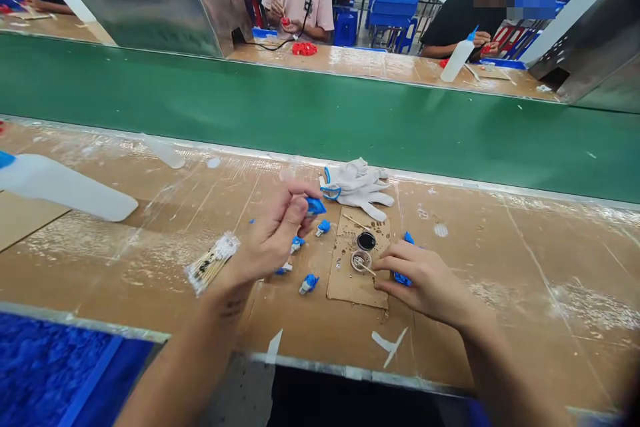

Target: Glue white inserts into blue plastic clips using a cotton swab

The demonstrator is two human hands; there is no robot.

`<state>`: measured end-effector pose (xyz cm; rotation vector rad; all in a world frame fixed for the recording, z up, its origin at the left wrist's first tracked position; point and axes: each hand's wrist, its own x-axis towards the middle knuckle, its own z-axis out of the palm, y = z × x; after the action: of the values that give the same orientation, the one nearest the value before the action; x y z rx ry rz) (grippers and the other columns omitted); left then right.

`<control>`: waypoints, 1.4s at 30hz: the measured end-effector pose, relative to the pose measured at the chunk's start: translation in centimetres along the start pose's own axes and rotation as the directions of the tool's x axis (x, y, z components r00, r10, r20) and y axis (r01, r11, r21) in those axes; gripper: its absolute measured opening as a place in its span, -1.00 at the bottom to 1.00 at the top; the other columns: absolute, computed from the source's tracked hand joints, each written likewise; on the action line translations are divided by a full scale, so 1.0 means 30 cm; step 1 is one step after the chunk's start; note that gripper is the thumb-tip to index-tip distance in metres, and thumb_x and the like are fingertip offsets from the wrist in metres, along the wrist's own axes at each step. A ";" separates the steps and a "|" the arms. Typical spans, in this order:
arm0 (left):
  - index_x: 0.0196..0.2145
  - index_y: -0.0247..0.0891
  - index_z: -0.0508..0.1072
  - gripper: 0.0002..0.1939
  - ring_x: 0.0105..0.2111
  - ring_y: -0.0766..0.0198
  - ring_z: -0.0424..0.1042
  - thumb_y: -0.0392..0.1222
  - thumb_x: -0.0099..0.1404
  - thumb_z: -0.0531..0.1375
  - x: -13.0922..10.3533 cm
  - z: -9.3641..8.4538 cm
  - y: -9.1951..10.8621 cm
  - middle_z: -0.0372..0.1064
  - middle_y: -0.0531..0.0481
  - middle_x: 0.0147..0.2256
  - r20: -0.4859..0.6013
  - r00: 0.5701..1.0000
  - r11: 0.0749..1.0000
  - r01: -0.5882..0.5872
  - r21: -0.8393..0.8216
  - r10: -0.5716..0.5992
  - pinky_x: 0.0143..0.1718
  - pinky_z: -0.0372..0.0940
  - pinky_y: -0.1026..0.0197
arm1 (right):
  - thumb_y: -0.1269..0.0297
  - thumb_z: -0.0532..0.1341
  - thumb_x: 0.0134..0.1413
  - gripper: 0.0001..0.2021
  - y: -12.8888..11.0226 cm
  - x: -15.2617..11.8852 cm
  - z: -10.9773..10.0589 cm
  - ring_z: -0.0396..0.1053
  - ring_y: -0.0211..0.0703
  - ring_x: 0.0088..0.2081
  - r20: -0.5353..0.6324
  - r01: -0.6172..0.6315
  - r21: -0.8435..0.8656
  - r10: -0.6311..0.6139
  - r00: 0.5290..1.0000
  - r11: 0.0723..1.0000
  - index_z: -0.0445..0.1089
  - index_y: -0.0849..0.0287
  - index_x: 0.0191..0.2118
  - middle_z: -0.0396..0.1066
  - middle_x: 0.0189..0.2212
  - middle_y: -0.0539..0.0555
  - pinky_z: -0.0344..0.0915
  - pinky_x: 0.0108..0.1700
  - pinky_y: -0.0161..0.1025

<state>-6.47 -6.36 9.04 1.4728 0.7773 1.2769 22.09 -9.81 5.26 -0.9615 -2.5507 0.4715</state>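
Observation:
My left hand (pixel 283 227) is closed around a small blue piece (pixel 315 206) and holds it above the bench. Between the fingers of my right hand (pixel 417 273) is a thin stick (pixel 369 270), its tip in a small clear cup (pixel 361 260). Just behind that cup, a cup of dark liquid (pixel 366 241) sits on a stained cardboard sheet (pixel 345 283). Several blue pieces with pale ends, one of them a blue figure (pixel 309 283), lie left of the cardboard. More blue pieces (pixel 403 278) are partly hidden by my right hand.
White gloves (pixel 360 187) lie behind the cardboard. A pack of swabs (pixel 213 262) and a large white bottle (pixel 70 187) are to the left. A blue bin (pixel 95 373) stands at the lower left. Beyond the green belt (pixel 320 113), people work with red pieces (pixel 305 49).

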 end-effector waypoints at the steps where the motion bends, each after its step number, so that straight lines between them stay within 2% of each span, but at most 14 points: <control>1: -0.12 -0.11 0.40 -0.73 -0.53 0.34 0.17 0.13 0.48 0.16 -0.022 0.026 -0.030 0.13 0.12 -0.48 -0.017 0.997 0.993 0.070 -0.091 -0.072 -0.52 0.19 0.27 | 0.23 0.17 0.45 -0.84 0.000 0.011 0.009 0.42 -0.09 -0.26 -0.009 0.012 -0.011 -0.012 1.000 1.000 0.47 0.12 -0.16 0.49 -0.28 0.04 0.33 -0.26 -0.19; 4: -0.11 -0.11 0.38 -0.68 -0.55 0.37 0.13 0.17 0.43 0.22 -0.051 0.058 -0.114 0.10 0.15 -0.49 -0.008 0.958 0.910 0.268 -0.316 -0.285 -0.53 0.13 0.28 | 0.31 0.15 0.46 -0.79 0.004 0.034 0.018 0.38 -0.13 -0.31 -0.049 0.034 -0.043 -0.036 0.998 0.999 0.48 0.14 -0.25 0.48 -0.33 0.03 0.29 -0.27 -0.21; 6: -0.08 -0.13 0.38 -0.62 -0.55 0.39 0.14 0.13 0.33 0.33 -0.058 0.052 -0.152 0.15 0.16 -0.47 0.023 0.942 0.881 0.321 -0.348 -0.335 -0.51 0.14 0.29 | 0.32 0.16 0.46 -0.79 0.005 0.045 0.025 0.38 -0.13 -0.30 -0.082 0.032 -0.062 -0.037 0.996 0.998 0.48 0.15 -0.26 0.49 -0.34 0.03 0.29 -0.27 -0.22; 8: -0.05 -0.15 0.40 -0.57 -0.55 0.39 0.16 0.09 0.27 0.40 -0.066 0.035 -0.173 0.19 0.17 -0.47 0.019 0.944 0.901 0.321 -0.291 -0.330 -0.50 0.16 0.29 | 0.33 0.17 0.45 -0.80 0.003 0.056 0.037 0.38 -0.13 -0.31 -0.129 0.021 -0.090 -0.033 0.991 0.996 0.47 0.17 -0.25 0.49 -0.35 0.04 0.28 -0.29 -0.22; 11: -0.08 -0.21 0.49 -0.65 -0.53 0.37 0.22 0.10 0.36 0.32 -0.079 0.009 -0.182 0.25 0.13 -0.48 -0.063 0.957 0.956 0.278 -0.094 -0.284 -0.48 0.20 0.29 | 0.38 0.19 0.44 -0.85 -0.002 0.072 0.064 0.35 -0.14 -0.34 -0.224 0.028 -0.136 -0.058 0.973 0.990 0.46 0.19 -0.23 0.50 -0.36 0.05 0.28 -0.31 -0.21; 15: -0.12 -0.22 0.62 -0.78 -0.27 0.25 0.47 -0.08 0.34 0.35 -0.095 0.008 -0.175 0.51 -0.07 -0.22 -0.156 0.979 0.977 0.154 0.145 -0.131 -0.29 0.37 0.25 | 0.55 0.18 0.38 -0.84 -0.007 0.077 0.100 0.37 -0.15 -0.30 -0.252 0.065 -0.114 -0.092 0.963 0.991 0.45 0.18 -0.14 0.56 -0.28 0.05 0.32 -0.27 -0.21; 17: -0.10 -0.20 0.65 -0.79 -0.16 0.21 0.52 -0.21 0.29 0.39 -0.101 0.021 -0.172 0.56 -0.11 -0.13 -0.179 0.980 0.982 0.117 0.152 -0.089 -0.19 0.43 0.23 | 0.58 0.17 0.37 -0.82 -0.009 0.074 0.112 0.40 -0.15 -0.28 -0.245 0.079 -0.062 -0.092 0.965 0.995 0.44 0.18 -0.10 0.57 -0.26 0.06 0.35 -0.25 -0.20; 20: -0.13 -0.20 0.66 -0.75 -0.19 0.22 0.57 -0.31 0.22 0.43 -0.110 0.044 -0.173 0.61 -0.08 -0.18 -0.210 0.974 0.989 0.113 0.099 -0.090 -0.15 0.49 0.21 | 0.54 0.17 0.37 -0.85 -0.011 0.070 0.119 0.43 -0.15 -0.29 -0.245 0.074 0.054 -0.058 0.968 0.996 0.43 0.16 -0.12 0.55 -0.30 0.06 0.38 -0.27 -0.20; 23: -0.20 -0.21 0.65 -0.74 -0.27 0.22 0.61 -0.34 0.14 0.49 -0.119 0.059 -0.183 0.64 -0.04 -0.26 -0.231 0.966 0.989 0.135 0.052 -0.120 -0.17 0.55 0.19 | 0.54 0.19 0.33 -0.84 -0.011 0.073 0.120 0.44 -0.18 -0.34 -0.263 0.015 0.118 0.017 0.965 0.993 0.43 0.12 -0.17 0.51 -0.38 0.02 0.37 -0.32 -0.23; 30: -0.35 -0.22 0.56 -0.79 -0.18 0.14 0.67 -0.39 0.10 0.48 -0.135 0.078 -0.208 0.68 -0.06 -0.22 -0.182 0.974 0.987 0.149 0.058 -0.136 -0.12 0.60 0.14 | 0.58 0.24 0.25 -0.82 -0.002 0.065 0.100 0.46 -0.17 -0.36 -0.298 0.013 0.219 0.054 0.953 0.976 0.45 0.13 -0.20 0.53 -0.37 0.02 0.38 -0.32 -0.21; 32: -0.40 -0.23 0.52 -0.79 -0.21 0.12 0.67 -0.36 0.11 0.48 -0.137 0.086 -0.210 0.68 -0.08 -0.23 -0.156 0.980 0.981 0.147 0.124 -0.127 -0.15 0.59 0.11 | 0.60 0.29 0.19 -0.79 -0.006 0.053 0.076 0.47 -0.16 -0.36 -0.396 -0.020 0.326 0.156 0.905 0.945 0.47 0.11 -0.20 0.53 -0.37 0.00 0.39 -0.32 -0.19; 37: -0.45 -0.22 0.48 -0.75 -0.24 0.09 0.68 -0.31 0.11 0.50 -0.142 0.110 -0.206 0.67 -0.06 -0.32 -0.118 0.990 0.959 0.104 0.264 -0.075 -0.18 0.57 0.08 | 0.63 0.32 0.07 -0.72 -0.048 0.058 0.027 0.46 -0.13 -0.38 -0.661 0.046 0.453 0.301 0.687 0.890 0.49 0.07 -0.21 0.48 -0.45 -0.03 0.41 -0.34 -0.14; 39: -0.45 -0.21 0.47 -0.75 -0.24 0.08 0.68 -0.30 0.12 0.50 -0.143 0.114 -0.202 0.66 -0.05 -0.33 -0.092 0.994 0.949 0.080 0.306 -0.054 -0.20 0.56 0.09 | 0.62 0.32 0.07 -0.74 -0.069 0.074 0.025 0.46 -0.12 -0.40 -0.675 0.071 0.461 0.298 0.675 0.885 0.48 0.07 -0.22 0.48 -0.45 -0.03 0.42 -0.35 -0.13; 42: -0.47 -0.22 0.47 -0.74 -0.28 0.11 0.67 -0.29 0.13 0.50 -0.142 0.115 -0.197 0.65 -0.04 -0.37 -0.051 0.998 0.930 0.058 0.362 -0.043 -0.25 0.54 0.13 | 0.61 0.32 0.09 -0.74 -0.087 0.092 0.035 0.48 -0.13 -0.40 -0.650 0.082 0.477 0.288 0.704 0.875 0.48 0.06 -0.21 0.51 -0.43 -0.02 0.43 -0.36 -0.13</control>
<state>-3.37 -9.43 2.28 1.7087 1.1190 1.1698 18.22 -9.97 6.08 -0.8748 -1.5750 0.5838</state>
